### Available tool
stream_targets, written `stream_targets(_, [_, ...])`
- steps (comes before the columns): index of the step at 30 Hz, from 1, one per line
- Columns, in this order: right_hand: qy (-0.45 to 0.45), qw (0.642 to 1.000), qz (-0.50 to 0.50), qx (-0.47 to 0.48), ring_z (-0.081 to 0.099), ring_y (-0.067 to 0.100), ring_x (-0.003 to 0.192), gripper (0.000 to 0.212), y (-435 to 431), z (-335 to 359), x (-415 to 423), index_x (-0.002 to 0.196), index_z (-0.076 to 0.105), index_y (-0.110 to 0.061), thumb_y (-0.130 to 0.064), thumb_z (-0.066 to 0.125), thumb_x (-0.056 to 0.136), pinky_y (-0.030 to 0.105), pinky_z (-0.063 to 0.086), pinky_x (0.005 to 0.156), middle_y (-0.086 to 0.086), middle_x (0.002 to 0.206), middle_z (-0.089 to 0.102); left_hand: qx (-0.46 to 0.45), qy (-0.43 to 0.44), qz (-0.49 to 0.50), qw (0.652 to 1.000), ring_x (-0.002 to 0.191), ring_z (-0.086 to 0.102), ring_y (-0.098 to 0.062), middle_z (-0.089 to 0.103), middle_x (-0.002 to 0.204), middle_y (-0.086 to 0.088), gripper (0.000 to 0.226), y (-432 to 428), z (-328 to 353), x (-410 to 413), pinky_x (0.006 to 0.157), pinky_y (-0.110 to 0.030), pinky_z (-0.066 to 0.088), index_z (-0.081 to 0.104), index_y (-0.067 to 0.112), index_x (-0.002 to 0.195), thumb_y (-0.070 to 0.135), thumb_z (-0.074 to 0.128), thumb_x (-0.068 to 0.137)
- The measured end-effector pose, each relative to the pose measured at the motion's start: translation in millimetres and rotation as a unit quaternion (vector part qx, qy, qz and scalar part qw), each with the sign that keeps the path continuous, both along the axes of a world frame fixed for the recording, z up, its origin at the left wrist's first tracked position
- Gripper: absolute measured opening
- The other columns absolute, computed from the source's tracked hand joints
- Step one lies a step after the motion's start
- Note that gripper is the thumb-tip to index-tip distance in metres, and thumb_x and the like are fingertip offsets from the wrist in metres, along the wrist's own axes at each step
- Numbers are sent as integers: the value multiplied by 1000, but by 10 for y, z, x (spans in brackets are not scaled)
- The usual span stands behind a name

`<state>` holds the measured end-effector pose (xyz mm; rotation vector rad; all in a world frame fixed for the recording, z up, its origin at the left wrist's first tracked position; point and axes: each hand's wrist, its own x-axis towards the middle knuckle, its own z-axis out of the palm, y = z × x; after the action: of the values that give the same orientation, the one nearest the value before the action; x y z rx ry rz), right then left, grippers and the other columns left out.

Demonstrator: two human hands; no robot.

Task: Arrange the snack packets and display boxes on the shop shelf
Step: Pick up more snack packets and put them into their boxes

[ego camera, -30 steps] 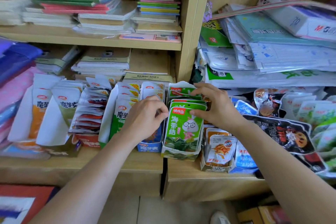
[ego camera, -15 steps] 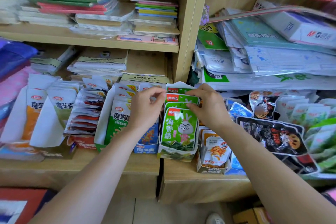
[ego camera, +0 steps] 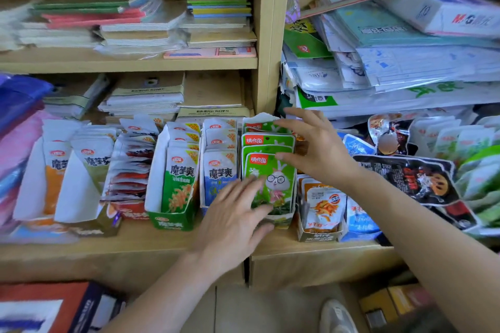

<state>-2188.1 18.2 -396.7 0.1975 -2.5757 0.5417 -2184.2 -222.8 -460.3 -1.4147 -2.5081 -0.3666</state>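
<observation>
While the left hand (ego camera: pixel 234 220) hovers spread before the green rabbit packets (ego camera: pixel 270 176), the right hand (ego camera: pixel 317 149) lays straight fingers over their edge. Neither holds anything.

Stacked notebooks (ego camera: pixel 216 21), paper packs (ego camera: pixel 405 62)

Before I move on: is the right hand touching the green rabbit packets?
Cannot tell. Head view: spread fingers of the right hand overlap the green rabbit packets, but blur hides any gap.
</observation>
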Motion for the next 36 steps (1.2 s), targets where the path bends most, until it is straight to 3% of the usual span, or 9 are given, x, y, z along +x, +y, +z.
stream_targets(3, [-81, 995, 0, 58, 34, 28, 143, 79, 55, 3, -40, 148, 46, -24, -60, 67, 81, 53, 31, 112, 1, 157, 38, -3, 5, 18, 1000, 147, 33, -29, 42, 156, -9, 12, 25, -71, 72, 122, -45, 25, 75, 24, 88, 35, 71, 90])
stream_targets(6, [-110, 991, -11, 80, 40, 26, 141, 79, 48, -1, -142, 145, 49, -19, -62, 59, 79, 52, 29, 114, -2, 154, 44, 10, 11, 36, 999, 145, 38, -31, 46, 153, -11, 7, 41, -78, 93, 118, -49, 34, 75, 24, 80, 28, 76, 86])
stream_targets(13, [-17, 995, 34, 90, 54, 23, 120, 69, -63, 37, -150, 133, 62, -18, -31, 88, 70, 43, 38, 96, 0, 123, 68, -1, 2, 52, 999, 138, 48, -31, 54, 147, -8, 16, 4, -97, 178, 108, -53, 45, 75, 26, 76, 20, 89, 71])
stream_targets(17, [-113, 993, 13, -32, 54, 14, 113, 80, -109, 125, -185, 142, 52, -17, -40, 86, 74, 30, 45, 96, -3, 121, 63, 8, 5, 44, 999, 137, 48, -31, 53, 147, -8, 18, -16, -97, 156, 109, -52, 45, 75, 25, 80, 16, 88, 71])
stream_targets(22, [-196, 980, 11, 29, 51, 19, 115, 79, -227, 259, -231, 138, 55, -18, -49, 84, 72, 33, 46, 95, -1, 115, 58, 22, 17, 42, 999, 138, 43, -31, 47, 150, -8, 20, -33, -105, 122, 108, -49, 44, 71, 21, 90, 11, 81, 75])
stream_targets(26, [-271, 961, 49, 19, 53, 12, 115, 71, -333, 262, -185, 135, 55, -26, -49, 82, 75, 36, 42, 104, -5, 127, 60, 35, 38, 36, 998, 136, 44, -31, 48, 148, -9, 24, -15, -76, 100, 104, -46, 47, 68, 18, 96, 11, 80, 77])
stream_targets(31, [-264, 956, 99, -84, 65, -1, 92, 43, -250, 315, -224, 113, 70, -19, -19, 88, 74, 23, 54, 88, -6, 102, 71, 68, 69, 34, 995, 141, 41, -32, 43, 155, -10, 37, 2, -39, 145, 107, -46, 46, 65, 20, 115, 9, 74, 81])
stream_targets(34, [-184, 975, 88, -86, 61, -5, 88, 41, -245, 233, -235, 115, 70, -16, -14, 85, 77, 13, 49, 84, -9, 103, 70, 35, 43, 57, 997, 150, 27, -32, 38, 158, -8, 58, 18, -58, 108, 117, -47, 36, 55, 23, 133, 17, 77, 80])
stream_targets(36, [-124, 990, 40, -53, 59, -3, 95, 48, -212, 151, -221, 124, 67, -19, -16, 83, 79, 19, 49, 88, -10, 111, 68, 14, 31, 60, 998, 152, 23, -30, 34, 160, -5, 64, 41, -74, 61, 121, -45, 27, 48, 25, 141, 28, 76, 83])
